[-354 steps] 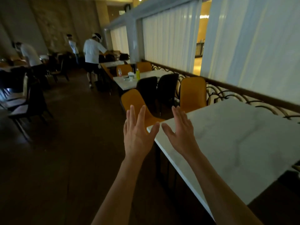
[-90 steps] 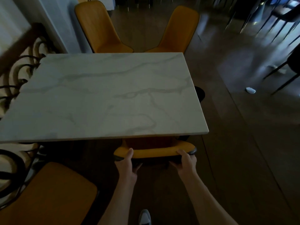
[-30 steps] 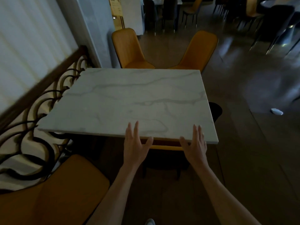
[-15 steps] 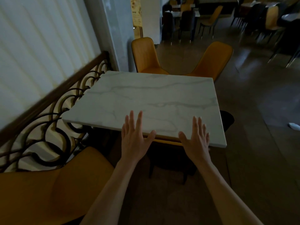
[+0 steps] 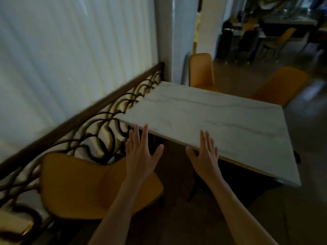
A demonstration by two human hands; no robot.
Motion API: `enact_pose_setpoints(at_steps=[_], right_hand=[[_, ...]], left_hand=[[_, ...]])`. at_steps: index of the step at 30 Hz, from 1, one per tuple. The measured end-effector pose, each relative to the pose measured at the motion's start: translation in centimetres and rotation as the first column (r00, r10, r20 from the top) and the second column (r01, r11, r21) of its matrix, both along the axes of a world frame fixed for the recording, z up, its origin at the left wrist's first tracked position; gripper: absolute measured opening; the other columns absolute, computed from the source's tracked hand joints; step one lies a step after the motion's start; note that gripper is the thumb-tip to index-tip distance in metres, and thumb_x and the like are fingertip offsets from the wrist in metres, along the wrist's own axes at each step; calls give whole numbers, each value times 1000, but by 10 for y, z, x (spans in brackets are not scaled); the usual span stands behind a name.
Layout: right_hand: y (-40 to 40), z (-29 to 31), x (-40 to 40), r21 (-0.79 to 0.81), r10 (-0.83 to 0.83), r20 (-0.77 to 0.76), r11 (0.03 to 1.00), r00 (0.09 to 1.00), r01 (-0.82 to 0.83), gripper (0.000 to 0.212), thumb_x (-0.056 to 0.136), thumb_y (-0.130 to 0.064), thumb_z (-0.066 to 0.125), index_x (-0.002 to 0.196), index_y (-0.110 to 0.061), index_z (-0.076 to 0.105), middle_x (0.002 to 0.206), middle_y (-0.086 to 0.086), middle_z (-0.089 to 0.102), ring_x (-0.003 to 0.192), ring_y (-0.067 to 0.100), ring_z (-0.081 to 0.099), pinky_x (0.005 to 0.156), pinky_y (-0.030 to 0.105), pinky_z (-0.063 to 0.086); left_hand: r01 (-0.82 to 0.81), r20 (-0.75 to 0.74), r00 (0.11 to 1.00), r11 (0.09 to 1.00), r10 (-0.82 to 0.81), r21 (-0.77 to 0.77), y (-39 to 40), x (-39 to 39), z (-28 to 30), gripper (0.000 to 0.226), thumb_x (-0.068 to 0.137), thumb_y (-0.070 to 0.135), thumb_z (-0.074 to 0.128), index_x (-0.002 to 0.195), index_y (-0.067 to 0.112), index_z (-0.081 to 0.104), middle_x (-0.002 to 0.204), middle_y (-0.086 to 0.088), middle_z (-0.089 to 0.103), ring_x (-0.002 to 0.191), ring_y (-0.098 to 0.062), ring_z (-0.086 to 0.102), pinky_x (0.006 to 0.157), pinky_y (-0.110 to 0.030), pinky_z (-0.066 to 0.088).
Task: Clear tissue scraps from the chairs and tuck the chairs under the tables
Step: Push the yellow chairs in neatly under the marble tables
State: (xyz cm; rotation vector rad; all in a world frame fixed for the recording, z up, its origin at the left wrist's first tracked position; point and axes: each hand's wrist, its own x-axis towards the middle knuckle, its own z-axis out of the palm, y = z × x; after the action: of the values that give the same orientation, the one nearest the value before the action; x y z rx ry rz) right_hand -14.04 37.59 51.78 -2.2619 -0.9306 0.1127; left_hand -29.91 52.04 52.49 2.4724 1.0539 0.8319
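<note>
Head view, going from the left: an iron scrollwork railing (image 5: 85, 131) is seen along the curtained wall, and just beside it an orange chair (image 5: 74, 184) is left pulled out, not tucked under the tabletop (image 5: 221, 121) yet. No tissue scraps can be made out on its seat, though the picture is dark and blurry, so a small one could easily be missed there.

The left hand (image 5: 140, 156) is held over the chair's near edge with fingers (image 5: 135, 137) spread and straight, nothing gripped. The right hand (image 5: 205, 156) is held the same way, flat and empty, near the tabletop's front edge.

What could go wrong: if the chair is shoved in at an angle, its back or leg could probably be caught on the railing, since the two are so close. Fingers could also get pinched between the chair back and the tabletop edge if it's pushed in too far. On the right, another chair's yellow edge (image 5: 247, 167) is seen already under the tabletop, so a leg clash is possible.
</note>
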Motion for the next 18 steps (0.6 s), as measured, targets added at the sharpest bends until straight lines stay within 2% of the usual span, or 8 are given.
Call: enact_pose_setpoints(at_steps=[5, 9, 14, 16, 18], right_hand=[[106, 14, -106, 35, 301, 29, 953, 953, -302, 82, 96, -65, 34, 155, -31, -10, 165, -4, -14, 150, 19, -15, 117, 41, -13], [178, 17, -202, 35, 553, 27, 832, 833, -554, 86, 88, -70, 29, 156, -31, -7, 166, -3, -11, 151, 20, -13, 120, 48, -9], [233, 10, -319, 12, 755, 52, 654, 653, -757, 91, 80, -79, 19, 154, -33, -8, 166, -2, -9, 152, 22, -10, 119, 49, -7], [247, 6, -356, 11, 803, 59, 594, 593, -804, 89, 85, -76, 24, 156, -30, -4, 166, -1, -6, 152, 24, -8, 119, 49, -5], [261, 3, -387, 6, 838, 74, 541, 540, -841, 84, 92, -65, 37, 157, -26, 1, 166, 1, -4, 152, 26, -6, 120, 50, -1]], left_hand=[[-224, 37, 974, 974, 225, -32, 56, -131, 5, 88, 87, 79, 30, 158, 37, -1, 168, 0, -8, 153, -20, -9, 123, -46, 6], [-467, 35, 883, 884, 468, -31, 82, -244, 7, 88, 89, 73, 41, 158, 34, 2, 168, -3, -3, 154, -25, -2, 121, -45, 4], [-674, 57, 734, 736, 676, -57, 92, -370, -7, 88, 86, 75, 31, 158, 32, 6, 168, -7, 1, 154, -27, 2, 122, -52, 12], [-735, 55, 672, 674, 738, -69, 89, -405, -14, 88, 86, 75, 31, 158, 34, 5, 168, -6, 1, 154, -27, 2, 122, -50, 11], [-778, 59, 622, 624, 781, -67, 85, -433, -17, 89, 85, 75, 31, 159, 31, 8, 168, -6, 2, 154, -28, 3, 121, -49, 11]])
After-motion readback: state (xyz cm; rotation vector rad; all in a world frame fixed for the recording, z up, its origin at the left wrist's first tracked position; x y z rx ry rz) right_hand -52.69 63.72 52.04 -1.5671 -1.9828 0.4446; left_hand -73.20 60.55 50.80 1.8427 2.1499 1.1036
